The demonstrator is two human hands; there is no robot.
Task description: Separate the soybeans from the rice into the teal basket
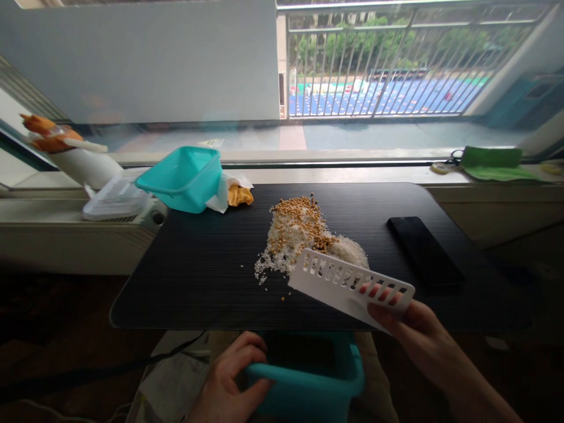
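Observation:
My right hand grips the right end of a white plastic strip with a row of slots, its far end up against a heap on the black table. The heap mixes white rice with round tan beans, probably soybeans, and some darker grains. Below the table's front edge, my left hand is closed over the rim of a teal plastic bin. That bin sits at my lap, and its inside is dark.
A second teal bin stands at the table's back left, beside a crumpled yellow cloth. On the right lies a black phone. A clear plastic lid and a green cloth rest along the window ledge.

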